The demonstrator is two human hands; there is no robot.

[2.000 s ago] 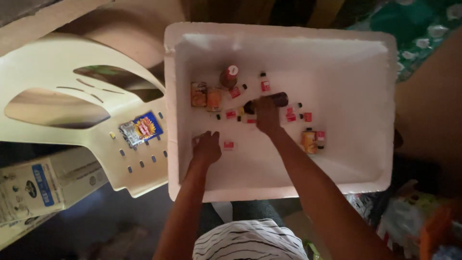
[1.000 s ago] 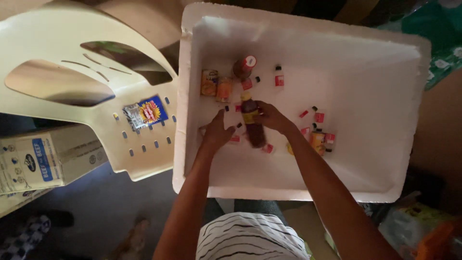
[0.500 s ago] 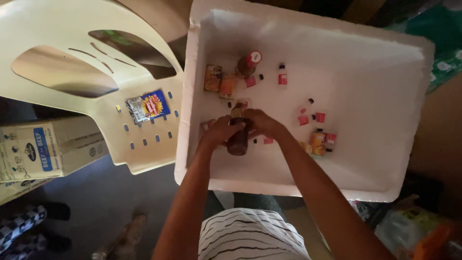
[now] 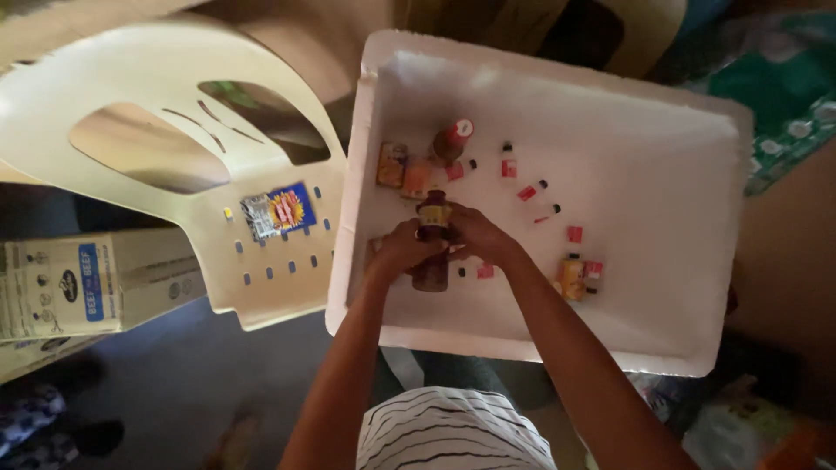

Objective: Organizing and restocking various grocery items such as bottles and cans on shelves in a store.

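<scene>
Both hands hold a dark brown bottle (image 4: 433, 239) with a yellow label, lifted over the near left part of a white foam box (image 4: 697, 348). My left hand (image 4: 402, 248) wraps its lower left side and my right hand (image 4: 475, 235) grips its upper right side. Inside the box lie several small red-labelled vials (image 4: 527, 192), a red-capped jar (image 4: 453, 139), two orange packets (image 4: 402, 171) and a small yellow bottle (image 4: 572, 277).
A cream plastic chair (image 4: 174, 148) stands left of the box, with a blue and yellow packet (image 4: 279, 211) on its seat. A cardboard carton (image 4: 78, 283) sits at the far left. Green patterned cloth (image 4: 788, 104) lies at the upper right.
My right hand picked the dark bottle up from the box's middle and brought it toward me. My left hand joined it, and both now hold the bottle more upright.
</scene>
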